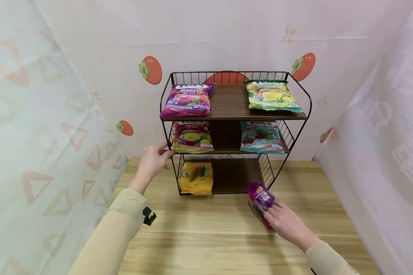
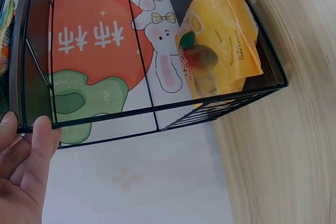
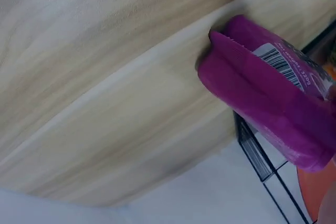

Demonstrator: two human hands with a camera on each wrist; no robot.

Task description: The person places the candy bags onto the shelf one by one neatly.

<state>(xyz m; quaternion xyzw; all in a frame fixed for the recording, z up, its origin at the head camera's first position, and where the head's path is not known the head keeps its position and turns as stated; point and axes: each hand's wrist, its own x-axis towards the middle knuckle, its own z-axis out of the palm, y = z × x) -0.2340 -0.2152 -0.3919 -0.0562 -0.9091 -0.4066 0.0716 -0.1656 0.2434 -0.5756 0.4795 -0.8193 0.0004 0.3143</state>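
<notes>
A black wire rack (image 1: 234, 117) with three brown shelves stands on the table. My left hand (image 1: 153, 160) grips its left side at the middle shelf; in the left wrist view the fingertips (image 2: 42, 127) wrap the thin black bar. My right hand (image 1: 285, 221) holds a purple candy bag (image 1: 260, 202) at the front right corner of the bottom shelf. The bag is tilted, and a barcode shows on its back (image 3: 278, 66) in the right wrist view. Most of the right hand is cut off there. A yellow mango candy bag (image 1: 196, 178) stands at the bottom shelf's left end.
On the top shelf lie a purple berries bag (image 1: 189, 100) and a yellow-green bag (image 1: 272, 95). The middle shelf holds a fruits bag (image 1: 192, 137) and a teal mint bag (image 1: 261, 137). Printed cloth walls (image 1: 227, 23) surround the wooden table (image 1: 192, 236).
</notes>
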